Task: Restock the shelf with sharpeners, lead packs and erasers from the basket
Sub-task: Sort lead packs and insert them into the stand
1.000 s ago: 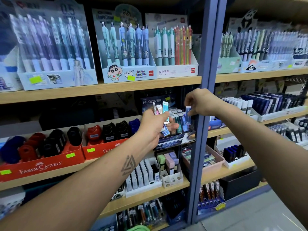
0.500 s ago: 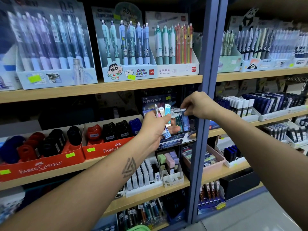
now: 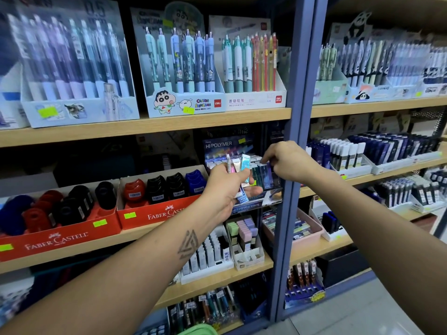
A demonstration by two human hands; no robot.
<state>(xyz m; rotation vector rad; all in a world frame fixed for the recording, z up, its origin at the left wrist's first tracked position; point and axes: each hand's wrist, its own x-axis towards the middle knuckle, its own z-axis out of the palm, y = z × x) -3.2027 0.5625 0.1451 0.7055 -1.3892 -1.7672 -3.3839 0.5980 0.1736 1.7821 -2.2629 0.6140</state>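
Gripped in your left hand (image 3: 227,189) is a fan of slim lead packs (image 3: 238,169), held just in front of the Hi-Polymer display (image 3: 228,147) on the middle shelf (image 3: 145,234). Your right hand (image 3: 290,162), which a second ago hovered higher by the blue upright (image 3: 294,117), has dropped to pinch one dark pack (image 3: 269,166) into the display's row. So that pack is nearly seated, the fan comes next, and the sharpeners (image 3: 154,189) sit well left.

Wooden shelf boards (image 3: 145,128) between blue metal uprights (image 3: 294,93). On the top board, display boxes of mechanical pencils (image 3: 183,68); on the middle one, red Faber-Castell trays (image 3: 154,211) of sharpeners (image 3: 157,189) beside a Hi-Polymer lead display (image 3: 228,147). Lower down, white racks of lead packs (image 3: 208,255) and pastel erasers (image 3: 243,229).
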